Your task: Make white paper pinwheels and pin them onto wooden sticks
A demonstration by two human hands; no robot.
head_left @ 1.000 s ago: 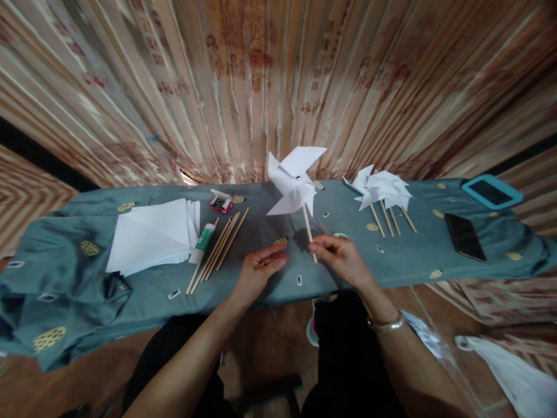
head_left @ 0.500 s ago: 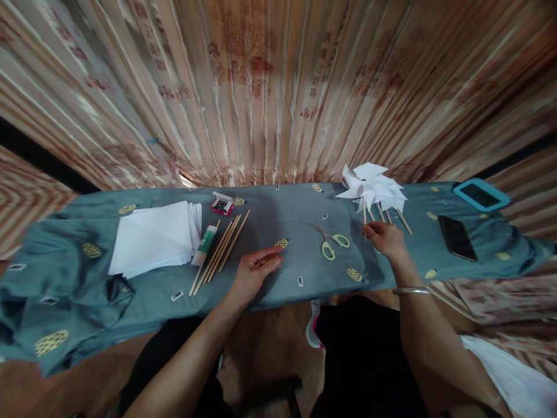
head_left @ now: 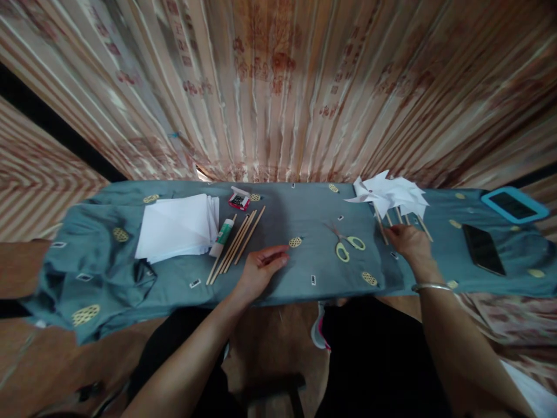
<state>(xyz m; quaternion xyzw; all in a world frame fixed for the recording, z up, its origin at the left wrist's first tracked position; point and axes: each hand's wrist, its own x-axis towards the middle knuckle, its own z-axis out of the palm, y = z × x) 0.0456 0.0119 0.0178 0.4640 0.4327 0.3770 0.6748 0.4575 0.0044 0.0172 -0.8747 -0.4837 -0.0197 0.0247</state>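
At the right, my right hand (head_left: 409, 242) is closed, with its fingers pinching the wooden stick of a white paper pinwheel (head_left: 374, 190). That pinwheel lies against more white pinwheels (head_left: 409, 198), and their heads overlap, so I cannot tell them all apart. My left hand (head_left: 262, 268) rests low over the cloth with index finger and thumb stretched out and nothing held. Several wooden sticks (head_left: 238, 241) lie left of it, beside a green and white glue stick (head_left: 221, 237). Between my hands are scissors (head_left: 343, 241) with pale green handles, blades apart.
A stack of white paper (head_left: 176, 226) lies at the left. A small red box (head_left: 239, 198) stands open behind the sticks, with small dark items inside. At the right are a black phone (head_left: 484, 248) and a blue-framed tablet (head_left: 514, 204). A patterned grey-green cloth (head_left: 313, 215) covers the table.
My right hand has brought the held pinwheel down onto the other pinwheels, its head now lower among them. The whole view has shifted, and my left hand stays about where it was.
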